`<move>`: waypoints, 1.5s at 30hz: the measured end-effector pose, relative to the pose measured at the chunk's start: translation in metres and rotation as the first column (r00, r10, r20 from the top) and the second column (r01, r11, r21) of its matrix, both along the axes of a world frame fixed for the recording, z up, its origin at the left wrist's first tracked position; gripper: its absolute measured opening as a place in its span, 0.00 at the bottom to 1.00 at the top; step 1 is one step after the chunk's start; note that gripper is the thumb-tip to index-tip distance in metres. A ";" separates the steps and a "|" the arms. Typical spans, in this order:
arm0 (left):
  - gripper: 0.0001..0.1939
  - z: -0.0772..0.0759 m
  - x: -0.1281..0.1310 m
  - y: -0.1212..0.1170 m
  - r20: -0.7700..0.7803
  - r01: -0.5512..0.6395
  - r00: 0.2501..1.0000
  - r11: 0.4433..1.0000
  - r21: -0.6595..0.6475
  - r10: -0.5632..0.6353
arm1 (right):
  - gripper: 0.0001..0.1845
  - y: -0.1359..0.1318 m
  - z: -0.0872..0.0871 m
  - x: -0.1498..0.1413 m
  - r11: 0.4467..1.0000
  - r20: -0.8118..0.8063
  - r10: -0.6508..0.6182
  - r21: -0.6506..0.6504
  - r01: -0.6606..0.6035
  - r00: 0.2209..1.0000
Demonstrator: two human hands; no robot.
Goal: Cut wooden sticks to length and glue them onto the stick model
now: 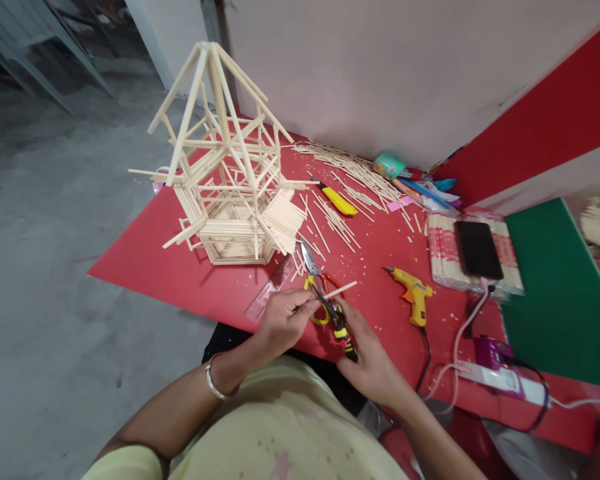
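Note:
Between the thumb and fingers of my left hand [286, 316] is a thin wooden stick [341, 290], its free end pointing right. My right hand [366, 348] grips cutting pliers [338, 322] with black and yellow handles, and their jaws are at the stick. Whether the jaws are closed on it I cannot tell. Just beyond lie scissors [310, 259] with red and yellow handles, partly hidden by the pliers. A clear ruler [267, 293] lies near my left hand. To the upper left stands a frame model built of sticks [230, 230], with a peaked top.
A yellow glue gun [413, 292] lies right of my hands, its cord running down. Behind are a yellow cutter knife [339, 201] and many loose sticks [350, 167]. A phone [478, 249] rests on packed sticks, charging near a power strip [500, 381]. A wall borders the table.

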State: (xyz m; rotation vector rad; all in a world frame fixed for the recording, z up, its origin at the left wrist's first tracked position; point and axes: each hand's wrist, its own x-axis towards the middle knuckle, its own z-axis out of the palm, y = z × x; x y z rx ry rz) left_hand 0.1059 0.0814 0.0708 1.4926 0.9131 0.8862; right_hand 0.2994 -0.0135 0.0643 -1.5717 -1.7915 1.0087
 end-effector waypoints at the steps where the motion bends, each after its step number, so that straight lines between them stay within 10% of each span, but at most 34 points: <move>1: 0.16 0.002 0.000 0.000 0.019 0.023 1.000 0.997 -0.067 -0.022 | 0.52 -0.001 -0.002 0.001 1.000 0.011 0.005 0.016 -0.005 1.000; 10: 0.18 -0.002 0.001 0.001 0.150 0.100 0.988 0.877 -0.470 -0.033 | 0.50 -0.002 -0.004 0.004 0.999 0.075 0.017 0.041 -0.020 0.997; 16: 0.19 -0.002 -0.007 0.007 0.395 0.378 0.912 0.608 -0.698 -0.114 | 0.52 0.001 -0.004 0.014 0.993 0.118 0.097 0.062 -0.105 0.988; 20: 0.19 -0.010 -0.010 0.006 0.458 0.437 0.883 0.527 -0.728 -0.099 | 0.51 -0.001 -0.003 0.011 0.996 0.124 0.079 0.036 -0.084 0.989; 32: 0.23 -0.008 -0.024 0.002 0.258 0.159 0.965 0.692 -0.704 0.040 | 0.45 -0.005 0.007 0.006 0.956 -0.187 0.014 -0.287 -0.068 0.982; 39: 0.18 -0.019 -0.046 -0.002 0.123 -0.022 0.989 0.916 -0.402 0.078 | 0.37 0.010 0.007 -0.010 0.596 -0.699 -0.479 -0.703 -0.388 0.531; 45: 0.14 -0.035 -0.084 -0.016 -0.305 -0.325 0.891 0.942 0.087 0.335 | 0.32 0.065 -0.005 -0.019 0.490 -0.620 -0.622 -0.785 -0.379 0.478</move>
